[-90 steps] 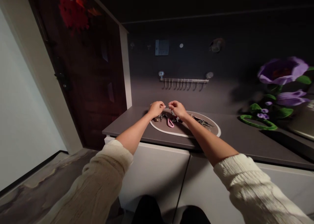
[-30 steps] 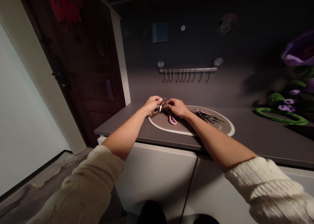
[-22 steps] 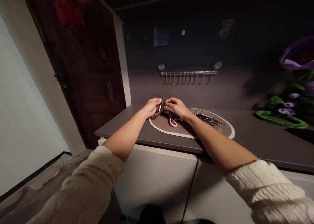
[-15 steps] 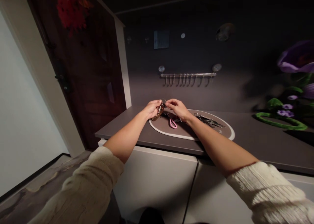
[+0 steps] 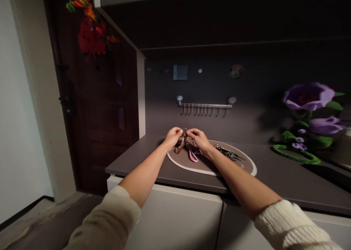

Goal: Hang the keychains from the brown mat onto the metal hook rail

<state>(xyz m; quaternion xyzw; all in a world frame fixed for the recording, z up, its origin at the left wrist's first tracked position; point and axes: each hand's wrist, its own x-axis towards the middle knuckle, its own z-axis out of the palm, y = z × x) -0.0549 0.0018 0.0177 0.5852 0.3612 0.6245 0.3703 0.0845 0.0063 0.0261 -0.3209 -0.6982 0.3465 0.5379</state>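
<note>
Over the left end of the brown, white-rimmed oval mat (image 5: 203,165), we grip a brass-coloured metal key bunch (image 5: 179,148) in our left hand (image 5: 173,137), slanting down-left from its thin silvery ring (image 5: 185,129), our right hand (image 5: 199,139) pinching its right side.

Two hands (image 5: 172,138) (image 5: 200,139), one pink strap (image 5: 191,156), one mat (image 5: 202,165).

Fingers of the left hand (image 5: 172,138) and right hand (image 5: 199,139) partly hid the bunch of keys (image 5: 180,147), too small to count. The right forearm (image 5: 241,180) covered part of the oval mat (image 5: 203,166). The bottom edge cut off both knitted sleeves (image 5: 290,224); the top cropped orange flowers (image 5: 90,12).
</note>
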